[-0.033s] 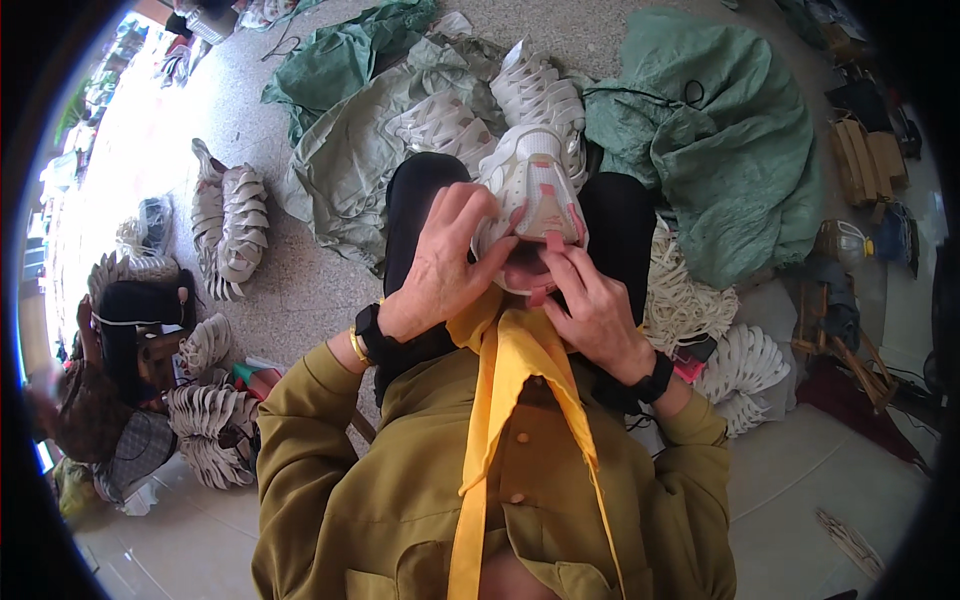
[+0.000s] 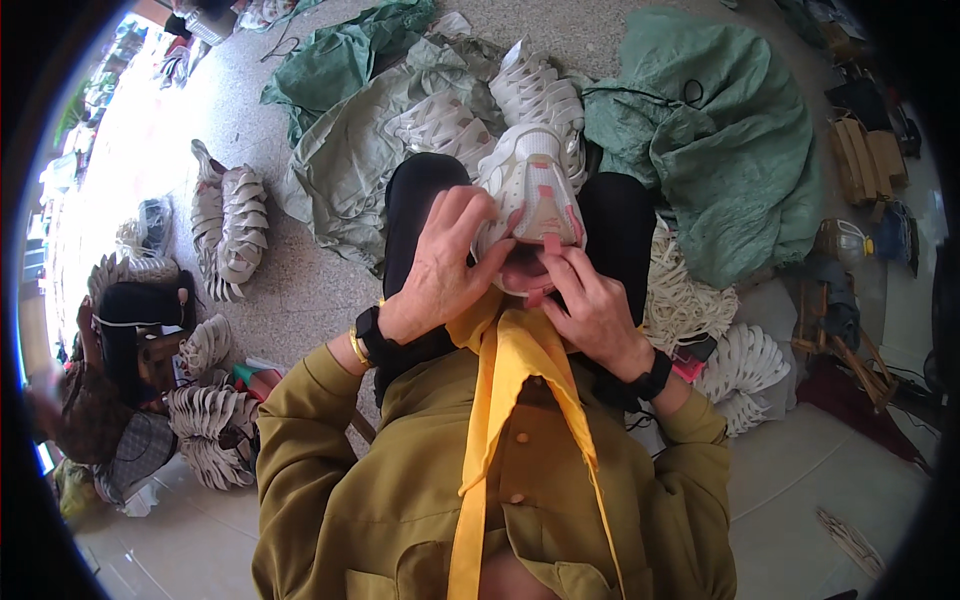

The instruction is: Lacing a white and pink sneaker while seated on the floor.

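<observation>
A white sneaker (image 2: pixel 527 195) with pink trim lies between my knees, its toe pointing away and its ankle opening toward me. My left hand (image 2: pixel 440 258) grips the left side of the opening, thumb along the edge and fingers bent over the side. On the right, my right hand (image 2: pixel 590 302) pinches the edge of the opening beside a pink tab, its fingers close together. The pinkish inside of the sneaker shows between both hands. Below it hangs a yellow cloth (image 2: pixel 530 365) over my front. I cannot see any lace in the sneaker.
White stacked shoe parts (image 2: pixel 540 90) lie beyond my knees on a grey-green sheet (image 2: pixel 345 150). A green sack (image 2: pixel 715 140) sits at far right, above a heap of white laces (image 2: pixel 685 290). More stacked parts (image 2: pixel 210 425) rest at left near a dark stool.
</observation>
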`<state>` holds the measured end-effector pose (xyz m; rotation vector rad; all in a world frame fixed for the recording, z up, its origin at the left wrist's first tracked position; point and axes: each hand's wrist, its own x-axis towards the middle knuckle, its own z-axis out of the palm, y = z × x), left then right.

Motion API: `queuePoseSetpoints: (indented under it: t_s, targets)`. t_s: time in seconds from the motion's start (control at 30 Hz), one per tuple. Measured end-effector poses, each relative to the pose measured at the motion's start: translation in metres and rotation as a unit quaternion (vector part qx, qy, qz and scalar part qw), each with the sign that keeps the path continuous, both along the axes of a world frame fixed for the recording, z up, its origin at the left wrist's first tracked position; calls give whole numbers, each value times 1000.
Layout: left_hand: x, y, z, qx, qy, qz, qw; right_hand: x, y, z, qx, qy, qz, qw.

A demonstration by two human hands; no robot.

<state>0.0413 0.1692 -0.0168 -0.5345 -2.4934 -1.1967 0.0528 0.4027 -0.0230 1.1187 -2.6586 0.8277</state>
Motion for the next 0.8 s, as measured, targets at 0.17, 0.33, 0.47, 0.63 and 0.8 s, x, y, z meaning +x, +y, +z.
queuePoseSetpoints:
  t_s: [0.17, 0.33, 0.47, 0.63, 0.8]
  targets:
    - [9, 0, -7, -6, -22, 11, 1000, 1, 0, -8, -6, -14, 21, 1000]
    - [14, 4, -8, -19, -17, 18, 1000, 4, 1, -13, -1, 0, 20, 1000]
    - [20, 4, -7, -31, -12, 26, 999, 7, -3, -10, -4, -6, 19, 1000]
    - [21, 3, -9, -41, -15, 20, 999, 4, 0, -12, -14, -22, 34, 999]
    - [21, 3, -7, -27, -23, 15, 999, -1, 10, -4, -36, -69, 79, 994]
